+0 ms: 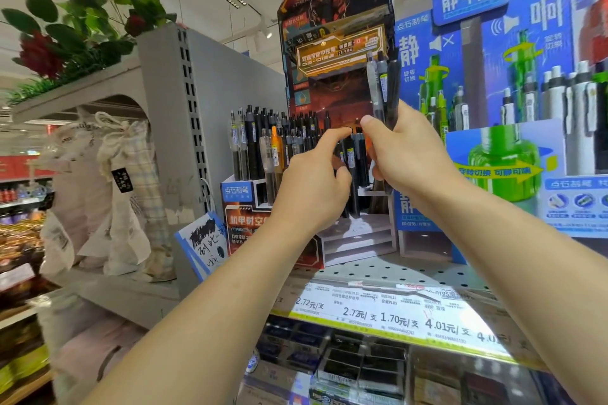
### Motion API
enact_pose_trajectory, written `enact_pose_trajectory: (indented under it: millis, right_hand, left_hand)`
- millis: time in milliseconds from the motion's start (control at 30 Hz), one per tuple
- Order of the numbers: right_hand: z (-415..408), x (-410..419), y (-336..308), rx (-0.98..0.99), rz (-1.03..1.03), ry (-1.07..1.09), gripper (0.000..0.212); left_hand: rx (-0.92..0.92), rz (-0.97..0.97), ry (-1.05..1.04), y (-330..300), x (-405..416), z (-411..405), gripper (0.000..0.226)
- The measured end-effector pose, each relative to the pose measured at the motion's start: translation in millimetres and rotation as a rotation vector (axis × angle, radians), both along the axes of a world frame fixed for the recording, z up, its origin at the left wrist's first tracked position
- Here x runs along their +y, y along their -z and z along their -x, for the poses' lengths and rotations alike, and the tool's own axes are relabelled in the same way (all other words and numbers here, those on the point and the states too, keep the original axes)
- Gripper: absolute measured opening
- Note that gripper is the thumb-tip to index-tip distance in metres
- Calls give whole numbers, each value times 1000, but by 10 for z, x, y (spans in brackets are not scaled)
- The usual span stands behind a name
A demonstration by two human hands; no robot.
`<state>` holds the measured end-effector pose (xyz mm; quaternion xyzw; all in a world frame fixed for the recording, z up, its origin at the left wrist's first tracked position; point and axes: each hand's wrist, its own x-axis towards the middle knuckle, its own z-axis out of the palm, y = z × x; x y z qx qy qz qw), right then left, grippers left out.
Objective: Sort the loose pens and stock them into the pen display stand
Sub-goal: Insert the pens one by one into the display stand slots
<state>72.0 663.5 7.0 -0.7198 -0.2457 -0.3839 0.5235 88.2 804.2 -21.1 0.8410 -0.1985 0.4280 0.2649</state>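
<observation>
**Bundle in hand, stocking under way**

The pen display stand (pixel 332 82) sits on the perforated shelf (pixel 394 270), and right in front of its card back the right hand (pixel 404 154) grips a small bundle of loose pens (pixel 383 89), upright, caps above the fingers. The left hand (pixel 312 187), just left of it, has forefinger and thumb curled in a pinch at the pens standing in the stand's middle slots (pixel 357 168); whether it actually holds one, I can't tell.

My read: mid-stocking, feeding pens one by one. The next move calls for picking a matching slot and lowering a pen straight down.

The left rows of the stand (pixel 263 141) are packed tight; the lower front steps (pixel 355 237) look open. The blue display (pixel 500 108) crowds the stand's right side, so room to work is in front and above.
</observation>
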Motion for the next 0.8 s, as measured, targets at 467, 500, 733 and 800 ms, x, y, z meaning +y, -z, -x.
enact_pose_trajectory:
  millis: [467,500,733,800]
  right_hand:
    - [-26,-39,25,31,41,34,24]
    - [-19,-35,26,32,79,52,25]
    - [14,-25,30,110,273,16,19]
    - [17,-19,40,136,287,-17,16]
  left_hand:
    - [159,227,76,-87,-11,-74,68]
    - [139,372,184,-86,17,-50,62]
    - [51,641,384,-54,51,117,6]
    - [-15,696,352,-47,74,126,8]
